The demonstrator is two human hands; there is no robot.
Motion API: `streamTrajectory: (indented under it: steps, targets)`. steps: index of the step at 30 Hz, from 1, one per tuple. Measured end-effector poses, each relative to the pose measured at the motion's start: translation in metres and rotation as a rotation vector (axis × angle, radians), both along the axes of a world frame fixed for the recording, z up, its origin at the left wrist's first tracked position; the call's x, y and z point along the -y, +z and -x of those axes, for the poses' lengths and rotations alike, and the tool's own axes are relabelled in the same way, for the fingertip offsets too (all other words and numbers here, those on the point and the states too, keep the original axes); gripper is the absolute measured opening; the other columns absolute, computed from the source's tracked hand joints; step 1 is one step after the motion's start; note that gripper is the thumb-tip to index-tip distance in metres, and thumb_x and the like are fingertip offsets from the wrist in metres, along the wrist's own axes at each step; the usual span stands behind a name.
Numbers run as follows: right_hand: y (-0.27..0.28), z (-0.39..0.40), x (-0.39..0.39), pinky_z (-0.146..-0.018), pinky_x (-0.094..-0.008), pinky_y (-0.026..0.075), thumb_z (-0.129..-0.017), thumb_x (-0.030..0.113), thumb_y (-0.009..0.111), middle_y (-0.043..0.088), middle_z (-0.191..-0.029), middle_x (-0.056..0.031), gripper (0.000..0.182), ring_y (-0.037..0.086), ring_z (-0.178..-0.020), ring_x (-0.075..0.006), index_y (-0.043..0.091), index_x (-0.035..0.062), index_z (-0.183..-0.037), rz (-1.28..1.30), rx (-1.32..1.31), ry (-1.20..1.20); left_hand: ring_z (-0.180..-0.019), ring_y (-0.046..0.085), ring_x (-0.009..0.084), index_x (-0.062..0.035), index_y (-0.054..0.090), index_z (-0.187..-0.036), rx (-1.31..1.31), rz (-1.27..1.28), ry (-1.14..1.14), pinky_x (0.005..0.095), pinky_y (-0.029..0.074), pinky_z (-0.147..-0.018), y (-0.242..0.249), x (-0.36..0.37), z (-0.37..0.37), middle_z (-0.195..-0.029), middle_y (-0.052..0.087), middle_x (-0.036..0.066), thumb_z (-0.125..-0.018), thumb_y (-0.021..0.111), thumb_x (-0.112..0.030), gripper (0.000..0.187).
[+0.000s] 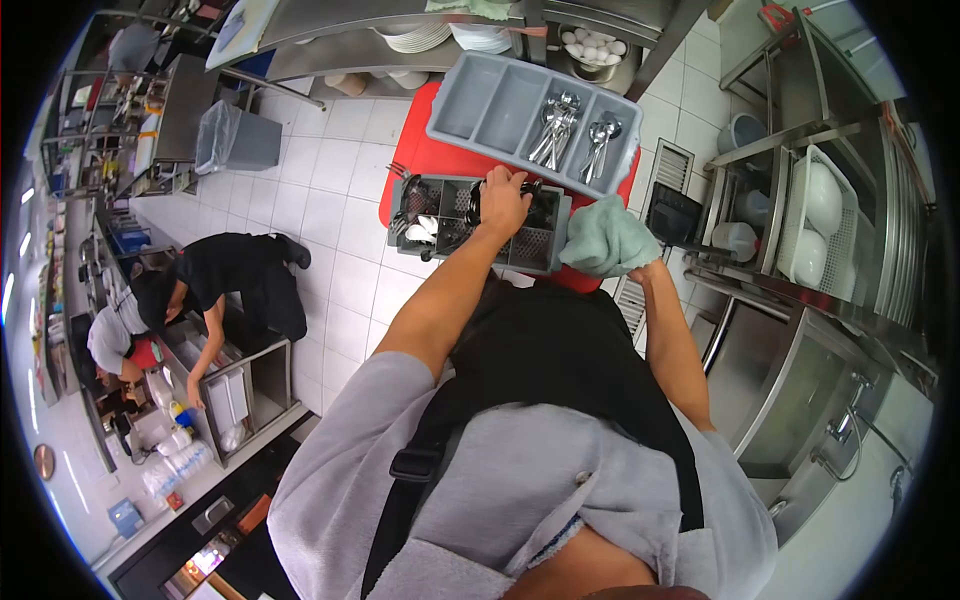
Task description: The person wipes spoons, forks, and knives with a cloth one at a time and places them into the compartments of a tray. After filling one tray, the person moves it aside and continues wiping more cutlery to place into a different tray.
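My left hand point(503, 203) reaches down into the dark grey cutlery basket point(540, 262), its fingers bent over dark-looking utensils in a middle compartment. What it grips, if anything, is hidden. Forks point(400, 172) and white spoons point(424, 228) stand in the basket's left compartments. A pale green cloth point(608, 238) is bunched in my right hand point(650, 272), just right of the basket. Beyond lies a grey divided tray point(480, 98), tilted across a red lid point(404, 140). Spoons point(555, 130) fill one of its compartments, with more cutlery point(600, 150) in the rightmost one.
Steel shelves with plates point(412, 38) and a bowl of eggs point(594, 48) stand ahead. On the right is a rack with a white basket point(826, 220). A person in black point(235, 275) bends over a steel unit at left, near a grey bin point(240, 138).
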State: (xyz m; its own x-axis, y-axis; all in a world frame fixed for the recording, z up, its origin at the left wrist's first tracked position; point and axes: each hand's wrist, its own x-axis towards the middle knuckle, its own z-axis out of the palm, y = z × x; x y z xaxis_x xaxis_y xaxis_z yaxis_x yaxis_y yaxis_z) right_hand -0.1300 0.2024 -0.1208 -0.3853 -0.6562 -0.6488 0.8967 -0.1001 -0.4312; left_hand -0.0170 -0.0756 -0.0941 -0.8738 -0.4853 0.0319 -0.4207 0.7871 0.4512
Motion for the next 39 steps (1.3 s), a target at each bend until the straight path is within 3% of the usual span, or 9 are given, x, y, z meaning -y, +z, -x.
streamTrajectory:
  steps: [7,12,16,19,22,24,29,35,39]
  targets:
    - [-0.017,-0.008,0.021,-0.069,-0.0392,0.055,-0.091,0.017,0.065,0.067,-0.108,-0.0104,0.027,0.068,-0.085,-0.0226,0.059,0.0071,-0.115,-0.061,-0.367,0.041,-0.105,0.058,0.0288,-0.0112,0.074,-0.097,0.126,0.104,-0.132,0.0440,0.042,-0.090,-0.013,-0.008,0.027,-0.102,0.063,0.009,-0.084,0.072,-0.024,0.019]
    - [0.017,0.002,0.068,-0.066,-0.0480,0.051,-0.089,0.024,0.056,0.067,-0.089,-0.0224,0.021,0.067,-0.075,-0.0366,0.062,0.0047,-0.095,-0.437,-1.552,0.283,-0.097,0.062,0.0282,-0.0107,0.074,-0.095,-0.092,-0.029,-0.397,0.0444,0.043,-0.085,0.037,0.002,0.030,-0.092,0.068,0.007,-0.086,0.069,-0.021,0.015]
    - [0.115,-0.004,0.110,-0.066,-0.0501,0.051,-0.084,0.025,0.056,0.066,-0.078,-0.0230,0.025,0.067,-0.075,-0.0394,0.064,0.0022,-0.078,-0.541,-1.895,0.363,-0.088,0.066,0.0276,-0.0050,0.071,-0.098,-0.176,-0.220,-0.466,0.0420,0.049,-0.076,0.108,-0.002,0.043,-0.091,0.068,0.009,-0.089,0.067,-0.021,0.019]
    - [0.099,0.010,0.124,-0.064,-0.0491,0.052,-0.082,0.022,0.057,0.067,-0.082,-0.0204,0.022,0.068,-0.074,-0.0393,0.066,0.0020,-0.079,-0.589,-1.829,0.080,-0.075,0.067,0.0253,0.0019,0.062,-0.110,-0.441,-0.615,-0.100,0.0352,0.053,-0.067,0.120,-0.022,0.036,-0.083,0.068,0.013,-0.093,0.066,-0.027,0.034]
    - [0.098,0.027,0.125,-0.069,-0.0471,0.050,-0.082,0.021,0.059,0.067,-0.084,-0.0163,0.019,0.066,-0.077,-0.0373,0.066,0.0045,-0.087,-0.682,-1.613,0.051,-0.063,0.061,0.0124,0.0014,0.058,-0.106,-0.324,-0.439,0.002,0.0262,0.051,-0.055,0.111,-0.038,0.004,-0.077,0.066,0.008,-0.100,0.059,-0.029,0.031]
    - [0.111,0.018,0.123,-0.073,-0.0448,0.050,-0.082,0.021,0.060,0.066,-0.087,-0.0160,0.019,0.064,-0.082,-0.0355,0.065,0.0043,-0.089,-0.467,-1.435,-0.147,-0.057,0.058,0.0109,-0.0015,0.058,-0.097,-0.040,-1.380,0.111,0.0231,0.048,-0.051,0.124,-0.049,-0.007,-0.069,0.062,0.006,-0.104,0.050,-0.036,0.036]
    - [0.121,0.026,0.128,-0.081,-0.0418,0.047,-0.086,0.022,0.061,0.065,-0.094,-0.0156,0.019,0.061,-0.093,-0.0315,0.065,0.0050,-0.094,-0.087,-1.299,-0.342,-0.046,0.038,0.0041,-0.0039,0.059,-0.096,-0.132,-1.317,-0.063,0.0212,0.030,-0.043,0.158,-0.052,-0.016,-0.060,0.053,0.000,-0.106,0.046,-0.036,0.036]
    - [0.145,0.038,0.130,-0.083,-0.0418,0.047,-0.088,0.025,0.061,0.065,-0.099,-0.0146,0.021,0.060,-0.094,-0.0311,0.066,0.0065,-0.098,-0.314,-1.319,-0.083,-0.050,0.040,0.0039,-0.0031,0.060,-0.099,-0.299,-1.305,0.034,0.0212,0.033,-0.046,0.177,-0.057,-0.021,-0.063,0.054,-0.001,-0.106,0.048,-0.024,0.024]
    - [0.179,0.033,0.132,-0.082,-0.0425,0.048,-0.087,0.023,0.060,0.065,-0.099,-0.0143,0.020,0.060,-0.092,-0.0317,0.066,0.0068,-0.098,-0.542,-2.147,0.013,-0.053,0.041,0.0035,-0.0037,0.058,-0.103,-0.371,-1.292,-0.008,0.0207,0.033,-0.049,0.181,-0.059,-0.018,-0.065,0.054,-0.001,-0.105,0.049,-0.022,0.020]
